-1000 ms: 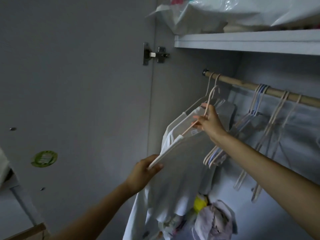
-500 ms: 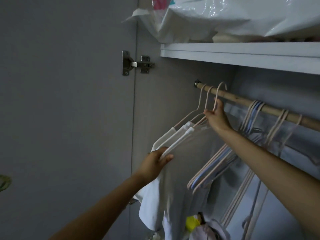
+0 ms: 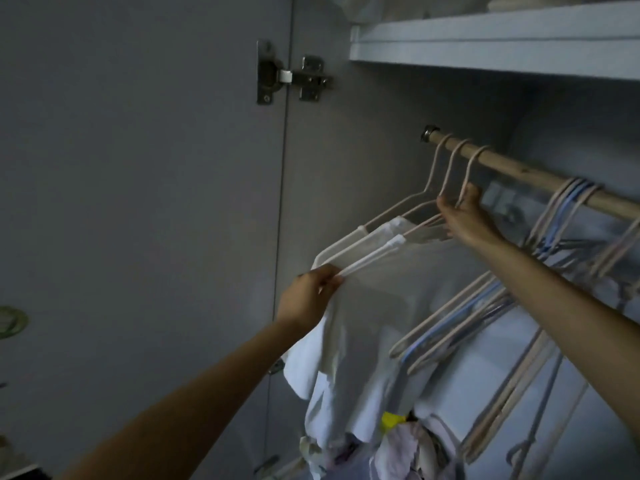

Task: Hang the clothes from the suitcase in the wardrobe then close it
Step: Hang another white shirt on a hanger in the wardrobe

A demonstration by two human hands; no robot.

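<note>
The grey wardrobe (image 3: 381, 150) stood open under a dim shelf (image 3: 485, 50). Nearest, the left hand (image 3: 308, 296) pinched the hanger's (image 3: 398, 242) low end, where the white garment (image 3: 374, 323) hung; a tug there could slide it off. Beyond, the right hand's (image 3: 465, 220) fingers (image 3: 445, 209) curled round the hook necks beneath the rail's (image 3: 519, 171) left end; loosely seated hooks might slip.

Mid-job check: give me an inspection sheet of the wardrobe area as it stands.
Surface: wooden rail under a white shelf.
Job's things: white garments on pale hangers, three hooks over the rail's left end.
Clutter: empty pink and blue hangers bunched further right; crumpled clothes heaped at the bottom.
Grippers: left hand pinches a hanger's shoulder end; right hand holds the hanger necks below the hooks.
Cables: nothing seen.
Surroundings: door open, hinge showing.
</note>
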